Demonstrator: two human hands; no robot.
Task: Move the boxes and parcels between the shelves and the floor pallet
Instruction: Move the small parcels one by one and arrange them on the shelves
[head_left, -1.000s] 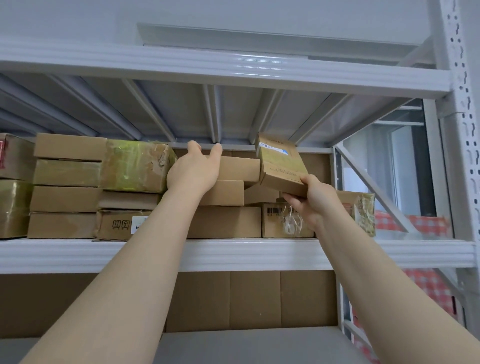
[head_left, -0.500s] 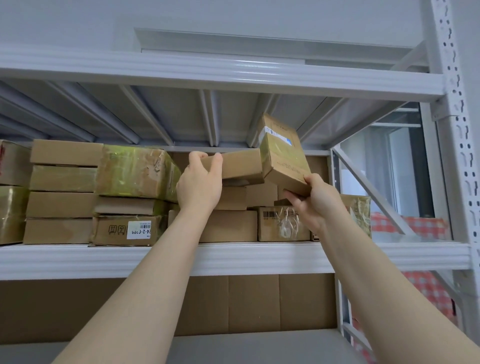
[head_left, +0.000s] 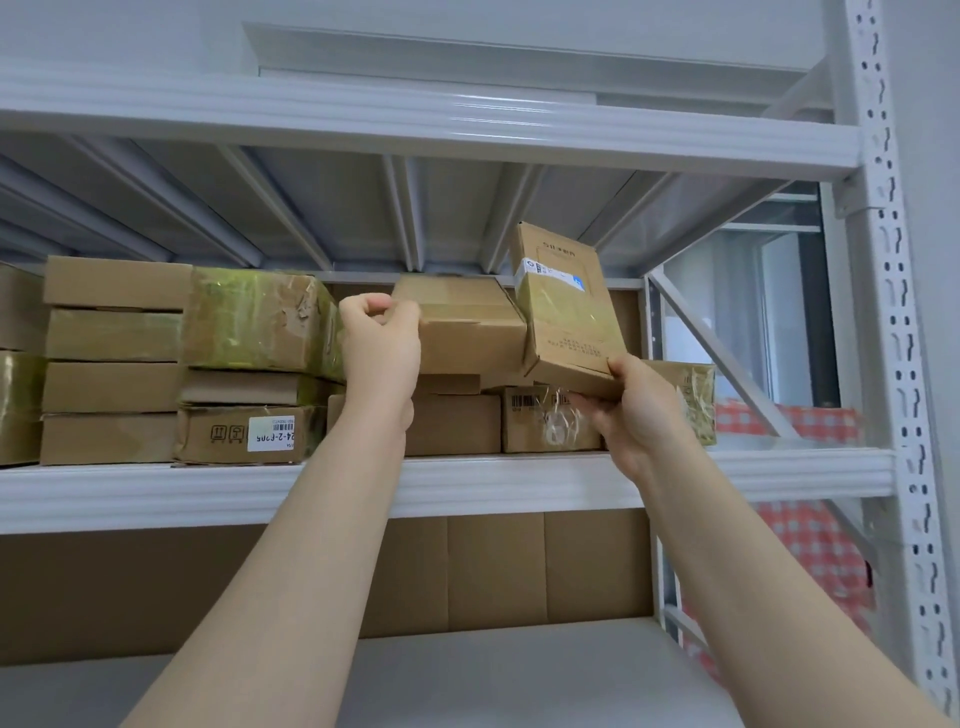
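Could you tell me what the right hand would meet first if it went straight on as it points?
Probably the plain cardboard box the left hand grips; the tilted labelled box in the right hand looks close against it. Depth is unclear.

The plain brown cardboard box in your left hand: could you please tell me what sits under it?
A thinner brown cardboard box lies beneath, on a larger brown box. The left hand and wrist cover part of both.

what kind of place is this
Probably a stockroom or small parcel warehouse: white metal racking with a slotted upright, a shelf packed with stacked, taped boxes, some bearing barcode labels. The left hand grips a plain box, the right hand a flat box.
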